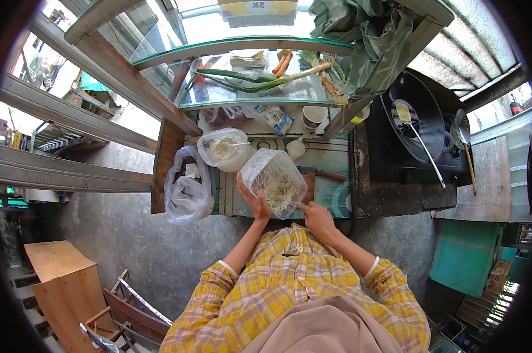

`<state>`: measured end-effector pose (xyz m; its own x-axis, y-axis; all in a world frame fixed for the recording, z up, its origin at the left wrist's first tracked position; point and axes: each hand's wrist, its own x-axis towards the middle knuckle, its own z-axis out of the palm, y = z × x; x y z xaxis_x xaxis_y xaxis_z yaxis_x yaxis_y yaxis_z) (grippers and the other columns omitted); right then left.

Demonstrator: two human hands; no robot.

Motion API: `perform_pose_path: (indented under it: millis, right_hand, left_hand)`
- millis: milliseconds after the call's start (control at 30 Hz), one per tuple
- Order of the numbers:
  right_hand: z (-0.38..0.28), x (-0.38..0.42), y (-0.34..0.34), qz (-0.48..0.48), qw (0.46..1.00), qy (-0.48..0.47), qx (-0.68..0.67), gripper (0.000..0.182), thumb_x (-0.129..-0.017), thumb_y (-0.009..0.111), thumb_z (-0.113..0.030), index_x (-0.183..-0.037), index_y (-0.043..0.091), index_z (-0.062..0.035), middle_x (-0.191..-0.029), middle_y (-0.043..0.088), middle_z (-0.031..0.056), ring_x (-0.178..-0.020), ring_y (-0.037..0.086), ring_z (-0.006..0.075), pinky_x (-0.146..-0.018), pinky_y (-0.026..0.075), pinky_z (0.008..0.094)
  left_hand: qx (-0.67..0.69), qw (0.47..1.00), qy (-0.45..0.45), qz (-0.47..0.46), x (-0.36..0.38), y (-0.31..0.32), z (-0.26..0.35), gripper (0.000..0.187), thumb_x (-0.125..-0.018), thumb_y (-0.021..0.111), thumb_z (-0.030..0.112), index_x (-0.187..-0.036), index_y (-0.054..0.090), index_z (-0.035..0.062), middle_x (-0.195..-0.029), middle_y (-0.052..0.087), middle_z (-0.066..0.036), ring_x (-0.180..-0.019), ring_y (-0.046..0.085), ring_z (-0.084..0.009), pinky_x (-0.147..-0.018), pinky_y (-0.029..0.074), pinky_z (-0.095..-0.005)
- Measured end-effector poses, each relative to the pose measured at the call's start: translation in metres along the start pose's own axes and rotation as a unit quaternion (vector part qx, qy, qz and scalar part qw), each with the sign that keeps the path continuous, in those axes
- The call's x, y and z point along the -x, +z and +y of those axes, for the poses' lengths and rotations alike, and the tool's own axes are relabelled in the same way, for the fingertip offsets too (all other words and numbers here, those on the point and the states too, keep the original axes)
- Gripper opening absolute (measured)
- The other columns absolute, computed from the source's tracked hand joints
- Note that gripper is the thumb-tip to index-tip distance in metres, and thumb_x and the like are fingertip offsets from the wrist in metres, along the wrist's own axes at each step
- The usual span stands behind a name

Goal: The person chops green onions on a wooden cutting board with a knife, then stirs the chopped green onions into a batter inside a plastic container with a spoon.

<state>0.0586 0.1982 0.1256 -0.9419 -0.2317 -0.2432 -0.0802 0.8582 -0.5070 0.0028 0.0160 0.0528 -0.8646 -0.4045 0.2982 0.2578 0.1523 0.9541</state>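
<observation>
A clear square plastic tub [256, 170] with pale, crumbly flour-like contents and green bits [282, 189] is tilted toward me at the table's front edge. My left hand [255, 202] grips its left side, fingers along the wall. At its near right corner, my right hand [318, 220] is closed with the index finger toward the rim; what its fingers hold is too small to make out. Behind the tub on the left stands a plastic bag of white flour [225, 148] with a pale handle in it. A knife [322, 173] with a brown handle lies to the right.
A bag of crumpled plastic [186, 194] sits at the table's left end. Farther back are a paper cup [313, 117] and a blue-white packet [275, 119]. Spring onions [260, 82] and carrots [283, 63] lie on the glass shelf. A black wok [416, 117] with a spatula [425, 147] stands right.
</observation>
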Motion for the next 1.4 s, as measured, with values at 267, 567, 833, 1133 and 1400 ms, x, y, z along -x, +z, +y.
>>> perform_pose_path:
  millis: [267,567,833,1133,1400]
  right_hand:
    - [0.005,-0.006,0.0,0.027,0.996,0.073,0.034,0.038,-0.084,0.049,-0.003,-0.119,0.061,-0.0106,-0.086,0.057,0.02,-0.075,0.06,0.038,-0.067,0.049,0.0468]
    - [-0.029,0.017,-0.015,0.016,0.997,0.026,-0.072,0.035,-0.086,0.05,-0.005,-0.118,0.062,-0.0096,-0.083,0.057,0.0184,-0.076,0.06,0.0363,-0.065,0.048,0.0448]
    - [-0.005,-0.005,-0.012,-0.004,0.999,0.036,0.031,0.042,-0.084,0.048,-0.004,-0.122,0.06,-0.0156,-0.086,0.055,0.0164,-0.072,0.06,0.0372,-0.064,0.049,0.0472]
    - [-0.006,-0.002,-0.01,0.01,0.999,0.036,-0.004,0.041,-0.083,0.047,-0.003,-0.12,0.06,-0.0137,-0.086,0.056,0.017,-0.075,0.061,0.0372,-0.065,0.049,0.0477]
    - [0.0,0.0,-0.001,0.019,0.998,0.025,-0.056,0.035,-0.085,0.048,-0.005,-0.116,0.062,-0.0119,-0.084,0.058,0.0183,-0.076,0.059,0.0394,-0.067,0.048,0.0483]
  left_hand:
    - [0.003,1.0,0.0,0.001,-0.001,0.0,0.005,0.079,-0.088,0.048,0.046,-0.146,0.019,0.0018,-0.138,0.029,-0.021,-0.127,0.033,-0.0352,-0.105,0.023,-0.0461]
    - [0.01,1.0,-0.007,-0.004,-0.001,-0.001,0.004,0.079,-0.088,0.048,0.045,-0.147,0.017,0.0024,-0.14,0.026,-0.02,-0.129,0.03,-0.035,-0.107,0.022,-0.0467]
    - [0.007,1.0,-0.002,-0.009,-0.004,-0.003,0.004,0.078,-0.089,0.047,0.046,-0.147,0.016,0.004,-0.14,0.025,-0.02,-0.128,0.03,-0.0355,-0.105,0.023,-0.0477]
    - [-0.001,1.0,0.005,-0.007,-0.004,-0.002,0.005,0.078,-0.089,0.048,0.046,-0.147,0.018,0.0044,-0.138,0.026,-0.019,-0.127,0.031,-0.0347,-0.105,0.024,-0.047]
    - [0.004,1.0,0.006,-0.002,-0.004,-0.001,0.007,0.079,-0.089,0.049,0.048,-0.147,0.018,0.0035,-0.136,0.028,-0.019,-0.126,0.033,-0.0341,-0.104,0.025,-0.0465]
